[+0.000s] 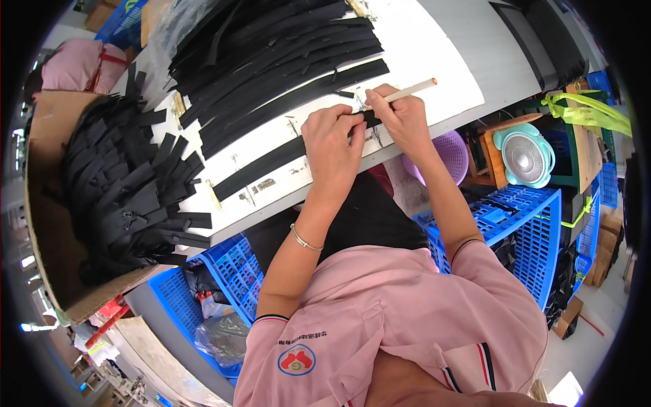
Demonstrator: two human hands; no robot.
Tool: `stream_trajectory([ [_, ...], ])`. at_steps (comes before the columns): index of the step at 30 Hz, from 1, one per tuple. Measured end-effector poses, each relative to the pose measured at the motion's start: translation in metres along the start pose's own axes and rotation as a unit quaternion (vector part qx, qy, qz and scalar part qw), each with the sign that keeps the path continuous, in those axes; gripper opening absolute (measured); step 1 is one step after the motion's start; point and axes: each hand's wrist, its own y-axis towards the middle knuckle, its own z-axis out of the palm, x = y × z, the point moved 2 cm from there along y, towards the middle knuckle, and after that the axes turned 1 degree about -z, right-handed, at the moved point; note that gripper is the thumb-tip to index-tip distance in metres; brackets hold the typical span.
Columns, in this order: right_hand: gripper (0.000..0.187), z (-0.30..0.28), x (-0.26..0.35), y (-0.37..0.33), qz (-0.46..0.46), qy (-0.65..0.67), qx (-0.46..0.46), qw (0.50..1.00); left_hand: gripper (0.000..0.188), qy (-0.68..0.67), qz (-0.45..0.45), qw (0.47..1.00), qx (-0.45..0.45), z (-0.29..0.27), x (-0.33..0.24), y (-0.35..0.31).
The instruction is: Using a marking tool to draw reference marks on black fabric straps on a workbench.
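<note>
A long black zipper strip [264,163] lies slantwise on the white board [447,74] along the table's near edge. My left hand [332,146] is closed, thumb and fingers pinching the strip near its right end. Just to its right, my right hand [401,122] grips a white pencil [415,89] that points up and right, its lower end hidden by the fingers. The right fingertips are close to the strip's end; whether they also pinch it I cannot tell. Beyond both hands, several more black strips [285,74] lie in parallel rows.
On the left, a cardboard box [51,224] overflows with black strips [129,176]. Clear plastic [169,41] lies at the far left. Blue crates [234,278] stand below the table, with another blue crate [522,224], a purple basket [444,156] and a turquoise fan-like appliance [525,156] at right.
</note>
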Motion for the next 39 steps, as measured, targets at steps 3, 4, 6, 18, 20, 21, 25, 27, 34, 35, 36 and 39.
stream_trajectory([
  [3, 0.024, -0.002, 0.007, 0.000, -0.005, -0.014, 0.000, 1.000, 0.011, 0.009, -0.012, 1.000, 0.001, 0.000, 0.000, 0.001],
  [4, 0.024, -0.002, 0.008, -0.001, -0.003, -0.015, 0.000, 1.000, 0.011, 0.008, -0.012, 1.000, 0.003, -0.001, -0.001, 0.001],
  [6, 0.024, -0.004, 0.010, -0.002, 0.005, 0.066, -0.022, 0.998, 0.011, 0.005, -0.022, 1.000, 0.009, -0.001, -0.003, 0.001],
  [18, 0.024, -0.006, 0.006, -0.004, -0.036, -0.027, 0.040, 0.998, 0.010, -0.002, -0.007, 1.000, -0.004, -0.001, 0.002, 0.000],
  [20, 0.025, -0.006, 0.005, -0.004, -0.042, -0.039, 0.053, 0.997, 0.011, 0.002, -0.002, 1.000, -0.009, -0.002, 0.005, 0.000],
  [21, 0.026, -0.006, 0.004, -0.003, -0.048, -0.052, 0.061, 0.996, 0.012, 0.004, 0.005, 1.000, -0.012, -0.002, 0.006, -0.001],
  [25, 0.029, -0.016, 0.006, -0.010, 0.082, 0.066, 0.002, 0.994, 0.032, 0.068, 0.004, 0.997, 0.045, -0.021, -0.010, -0.011],
  [27, 0.028, -0.018, 0.005, -0.012, 0.050, 0.092, -0.037, 0.994, 0.039, 0.077, -0.018, 0.994, 0.073, -0.035, -0.013, -0.028],
  [34, 0.025, -0.015, 0.000, -0.012, 0.036, 0.130, -0.103, 0.985, 0.055, 0.079, -0.006, 0.982, 0.169, -0.049, 0.029, -0.013],
  [35, 0.025, -0.014, 0.000, -0.011, 0.035, 0.128, -0.103, 0.986, 0.057, 0.089, 0.015, 0.981, 0.173, -0.046, 0.039, -0.001],
  [36, 0.025, -0.014, 0.000, -0.011, 0.039, 0.131, -0.098, 0.986, 0.059, 0.102, 0.030, 0.980, 0.167, -0.040, 0.053, 0.011],
  [39, 0.025, -0.012, 0.000, -0.009, 0.048, 0.114, -0.098, 0.987, 0.054, 0.099, 0.047, 0.985, 0.131, -0.040, 0.076, 0.047],
])
